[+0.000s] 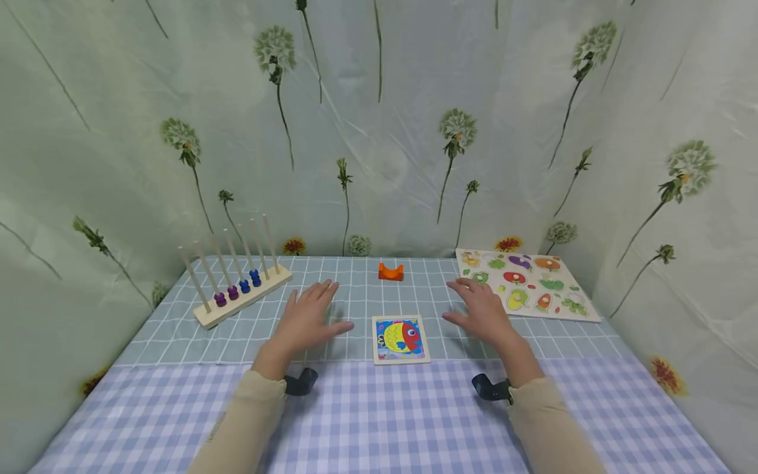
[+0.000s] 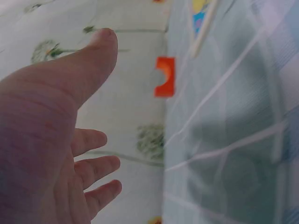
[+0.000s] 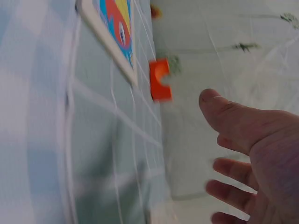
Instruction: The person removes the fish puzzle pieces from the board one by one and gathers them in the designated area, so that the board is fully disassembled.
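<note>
My left hand (image 1: pixel 304 321) hovers over the table to the left of a small fish puzzle (image 1: pixel 401 340) in a wooden frame, its fingers loosely extended and thumb pointing inward. On the puzzle's other side my right hand (image 1: pixel 481 311) is held the same way, near a vegetable puzzle board (image 1: pixel 524 283). Neither hand touches anything. The left wrist view shows the left palm and thumb (image 2: pixel 70 70) with nothing in them; in the right wrist view the right hand (image 3: pixel 261 158) holds nothing either. An orange block (image 1: pixel 391 272) with a curved notch stands behind the fish puzzle.
At the back left a wooden peg rack (image 1: pixel 243 299) with several upright rods carries purple beads (image 1: pixel 227 296) and blue beads (image 1: pixel 251 282). A blue-white checked cloth (image 1: pixel 391 415) covers the front, a grey-green gridded cloth (image 1: pixel 349 309) the rear. A flower-print curtain (image 1: pixel 379 131) stands behind.
</note>
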Demonstrator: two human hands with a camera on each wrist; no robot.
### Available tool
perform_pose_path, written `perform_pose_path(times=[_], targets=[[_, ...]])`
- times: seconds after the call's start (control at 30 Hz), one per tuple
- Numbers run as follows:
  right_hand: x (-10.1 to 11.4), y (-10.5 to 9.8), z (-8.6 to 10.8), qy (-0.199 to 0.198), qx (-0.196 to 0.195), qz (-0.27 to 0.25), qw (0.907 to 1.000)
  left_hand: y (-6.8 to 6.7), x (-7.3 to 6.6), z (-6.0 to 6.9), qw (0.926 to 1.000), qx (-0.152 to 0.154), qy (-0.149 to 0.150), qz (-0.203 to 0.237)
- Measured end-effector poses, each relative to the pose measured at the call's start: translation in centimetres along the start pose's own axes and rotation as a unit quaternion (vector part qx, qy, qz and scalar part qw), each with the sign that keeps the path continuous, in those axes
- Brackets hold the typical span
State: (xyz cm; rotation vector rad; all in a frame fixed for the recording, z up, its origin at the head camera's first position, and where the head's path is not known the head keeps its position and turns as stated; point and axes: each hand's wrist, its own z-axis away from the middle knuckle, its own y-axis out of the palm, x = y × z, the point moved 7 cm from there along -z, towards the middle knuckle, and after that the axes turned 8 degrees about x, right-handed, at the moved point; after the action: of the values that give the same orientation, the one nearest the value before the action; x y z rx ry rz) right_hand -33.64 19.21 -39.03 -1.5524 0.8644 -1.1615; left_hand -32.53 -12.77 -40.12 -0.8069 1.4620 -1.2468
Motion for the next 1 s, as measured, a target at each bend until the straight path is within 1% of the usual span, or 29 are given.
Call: perform_pose_path(times=[0.07,0.13,0.23,0.3,0.43,0.5,0.57,0.7,0.83,1.0], targets=[[1.0,0.7,-0.6,-0.010,0.014,-0.039,0.9991,0.9,-0.6,-0.3,0.9998,0.014,0.009,0.011],[2.2,1.5,-1.2,-0.016,0.035,-0.073,0.9966,2.1,-1.2,-0.6,0.9991,0.030,0.021,0.019],[3.9,3.0,-2.0,-0.023,0.078,-0.116,0.9899,3.8,-2.2,-0.5,0.9966,0.059,0.046,0.036],[5.0,3.9,-2.5,-0.030,0.104,-0.137,0.9846,4.7,-2.7,-0.4,0.9946,0.071,0.060,0.046],[6.9,5.1,-3.4,-0.049,0.135,-0.158,0.9770,5.7,-3.5,-0.2,0.9907,0.084,0.081,0.069],[7.7,5.5,-3.7,-0.057,0.146,-0.163,0.9741,6.0,-3.7,-0.2,0.9901,0.086,0.086,0.070],[8.2,5.9,-4.1,-0.062,0.155,-0.165,0.9720,6.1,-3.9,-0.3,0.9897,0.084,0.091,0.071],[8.8,6.6,-4.6,-0.071,0.167,-0.168,0.9689,6.3,-3.9,-0.5,0.9912,0.063,0.098,0.063],[8.8,6.9,-5.0,-0.073,0.165,-0.156,0.9712,6.6,-3.9,-0.6,0.9904,0.040,0.113,0.069],[8.7,7.0,-5.6,-0.065,0.168,-0.138,0.9739,6.8,-4.2,-0.6,0.9888,0.023,0.128,0.073]])
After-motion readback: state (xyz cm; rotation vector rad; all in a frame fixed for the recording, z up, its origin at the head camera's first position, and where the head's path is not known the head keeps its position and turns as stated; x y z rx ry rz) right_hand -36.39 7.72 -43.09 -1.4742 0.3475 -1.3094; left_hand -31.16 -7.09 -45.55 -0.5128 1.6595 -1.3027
